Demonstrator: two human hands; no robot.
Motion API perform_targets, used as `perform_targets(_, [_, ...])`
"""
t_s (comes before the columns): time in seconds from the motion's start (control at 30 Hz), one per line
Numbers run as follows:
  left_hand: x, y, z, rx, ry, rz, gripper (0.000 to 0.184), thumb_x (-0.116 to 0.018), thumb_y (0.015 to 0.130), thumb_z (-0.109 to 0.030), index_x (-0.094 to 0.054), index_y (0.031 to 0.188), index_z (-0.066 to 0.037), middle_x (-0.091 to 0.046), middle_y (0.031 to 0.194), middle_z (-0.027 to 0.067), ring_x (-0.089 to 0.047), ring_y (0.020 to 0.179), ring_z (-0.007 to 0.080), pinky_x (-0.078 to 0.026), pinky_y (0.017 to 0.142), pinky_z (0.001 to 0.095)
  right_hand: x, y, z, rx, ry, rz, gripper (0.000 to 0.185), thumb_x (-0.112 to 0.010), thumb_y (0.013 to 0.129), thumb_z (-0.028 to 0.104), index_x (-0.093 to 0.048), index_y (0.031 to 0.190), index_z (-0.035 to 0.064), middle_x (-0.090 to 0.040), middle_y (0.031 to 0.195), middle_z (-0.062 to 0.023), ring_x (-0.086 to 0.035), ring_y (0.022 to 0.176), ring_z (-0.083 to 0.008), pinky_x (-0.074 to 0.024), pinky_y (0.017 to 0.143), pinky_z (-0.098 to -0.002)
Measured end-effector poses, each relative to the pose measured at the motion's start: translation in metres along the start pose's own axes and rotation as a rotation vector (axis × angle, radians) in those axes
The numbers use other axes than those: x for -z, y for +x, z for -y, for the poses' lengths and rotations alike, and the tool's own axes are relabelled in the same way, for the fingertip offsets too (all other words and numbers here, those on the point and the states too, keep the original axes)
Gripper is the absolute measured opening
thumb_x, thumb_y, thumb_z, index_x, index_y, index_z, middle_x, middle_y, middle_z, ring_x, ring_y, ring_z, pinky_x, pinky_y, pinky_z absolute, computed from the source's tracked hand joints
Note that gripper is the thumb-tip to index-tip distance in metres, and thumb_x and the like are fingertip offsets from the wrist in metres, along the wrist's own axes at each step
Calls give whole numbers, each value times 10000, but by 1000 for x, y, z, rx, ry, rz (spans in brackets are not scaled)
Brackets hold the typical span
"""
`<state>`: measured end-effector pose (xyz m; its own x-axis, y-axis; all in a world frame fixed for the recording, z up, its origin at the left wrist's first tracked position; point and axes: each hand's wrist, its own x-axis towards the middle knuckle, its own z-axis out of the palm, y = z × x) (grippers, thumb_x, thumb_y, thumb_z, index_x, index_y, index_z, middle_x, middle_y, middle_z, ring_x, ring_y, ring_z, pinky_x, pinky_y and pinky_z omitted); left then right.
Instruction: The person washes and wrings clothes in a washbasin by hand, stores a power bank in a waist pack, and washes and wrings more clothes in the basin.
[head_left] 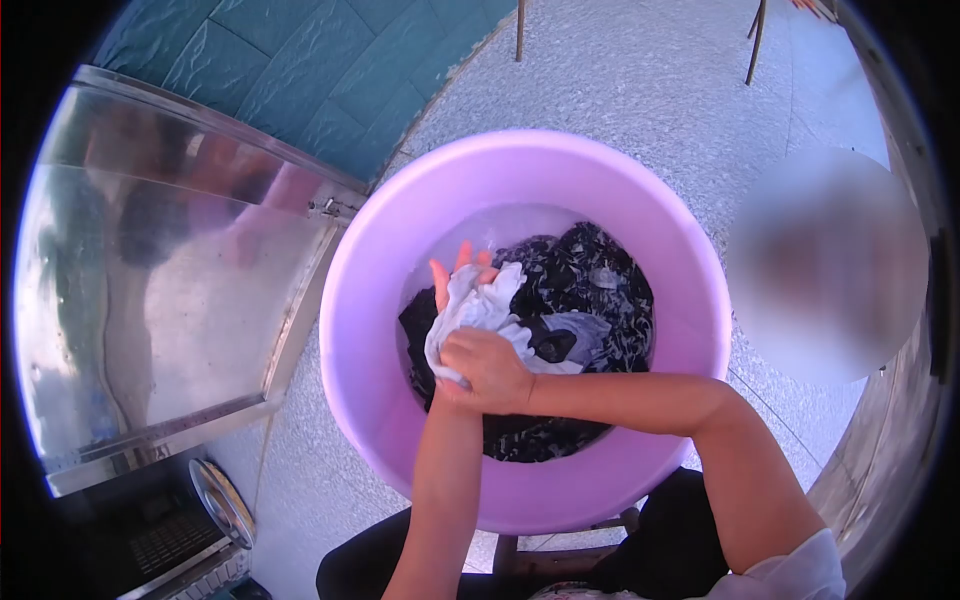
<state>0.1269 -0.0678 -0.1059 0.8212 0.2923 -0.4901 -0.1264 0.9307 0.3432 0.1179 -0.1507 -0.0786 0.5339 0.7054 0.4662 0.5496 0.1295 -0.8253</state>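
Observation:
A large pink-purple tub (pixel 360 330) holds water and dark, patterned wet clothes (pixel 545 270). Over the tub's left part, a white cloth (pixel 470 310) lies across my left hand (pixel 462 275), whose fingers are spread and point away from me. My right hand (pixel 483 368) is closed round the near part of this cloth, above my left wrist. The cloth trails to the right, where greyish-white fabric (pixel 580 335) rests on the dark clothes. My left palm is mostly hidden under the cloth.
A shiny metal panel (pixel 190 290) stands left of the tub, with a dark opening and a round lid (pixel 222 503) below it. Teal tiles (pixel 300 80) lie at the upper left. Thin legs (pixel 757 45) stand beyond the tub. A blurred round area covers the right side.

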Motion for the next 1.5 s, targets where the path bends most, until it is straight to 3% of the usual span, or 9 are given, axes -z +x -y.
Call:
perform_targets(0.1, [37, 36, 6, 208, -247, 604, 370, -399, 848, -447, -503, 842, -92, -520, 786, 34, -502, 774, 152, -400, 655, 273, 11, 17, -12, 45, -148, -33, 162, -576, 630, 176, -470, 634, 54, -474, 625, -82, -505, 572, -257, -406, 510, -349])
perform_targets(0.4, [13, 18, -11, 110, 74, 75, 256, -460, 853, -297, -570, 742, -94, -565, 668, 22, -539, 600, 138, -453, 548, 286, 25, 39, -64, -97, -413, -116, 159, -517, 673, 224, -502, 614, 78, -538, 581, -87, -552, 537, -261, -436, 465, -377])
perform_targets(0.57, [17, 29, -59, -178, 656, 37, 481, -462, 838, -294, -351, 1211, -12, -430, 1188, 126, -368, 1140, 209, -282, 959, 338, 77, 37, -155, -572, -676, -47, 179, -430, 767, 226, -571, 758, 116, -587, 700, -132, -580, 670, -295, -459, 610, -420])
perform_targets(0.7, [66, 66, -49, -443, 1367, -208, 579, -565, 748, -190, -311, 1219, 30, -382, 1225, 143, -357, 1142, 248, -268, 963, 365, 62, 10, -172, -806, -509, -449, 191, -429, 763, 187, -534, 906, 117, -577, 819, -146, -564, 782, -315, -453, 672, -427])
perform_targets(0.8, [83, 72, 34, -743, 2226, -259, 573, -592, 663, -46, -375, 1189, 18, -456, 1149, 162, -420, 1084, 264, -322, 919, 351, 44, 3, -159, -709, -803, 62, 283, -435, 751, 145, -481, 1029, 124, -546, 930, -152, -542, 858, -329, -452, 710, -421])
perform_targets(0.87, [79, 65, 37, -563, 2017, -108, 555, -575, 662, -16, -396, 1187, -2, -480, 1127, 143, -449, 1056, 253, -341, 900, 342, 45, -5, -174, -491, -697, 455, 315, -432, 743, 118, -492, 1051, 144, -553, 921, -144, -547, 851, -329, -455, 718, -417])
perform_targets(1.07, [98, 54, 4, -209, 466, -277, 434, -581, 717, -46, -467, 1134, -12, -545, 1023, 113, -541, 908, 229, -410, 846, 338, 50, -10, -194, -750, -625, -172, 198, -459, 715, 128, -566, 879, 94, -552, 907, -126, -542, 794, -305, -454, 682, -394])
perform_targets(1.13, [87, 57, 15, -132, 89, -297, 528, -519, 811, -308, -324, 1253, -93, -448, 1166, 113, -461, 1026, 267, -391, 851, 405, 27, -4, -164, -545, -578, 89, 159, -454, 723, 157, -568, 820, 102, -552, 874, -124, -537, 784, -311, -442, 683, -388])
perform_targets(1.5, [15, 3, 8, -48, -60, 51, 576, -337, 834, -521, -365, 1223, -96, -510, 1071, 65, -501, 939, 200, -410, 821, 342, 15, 14, -6, -65, -120, -122, 114, -590, 611, 164, -521, 668, 93, -449, 677, -54, -524, 646, -243, -438, 530, -348])
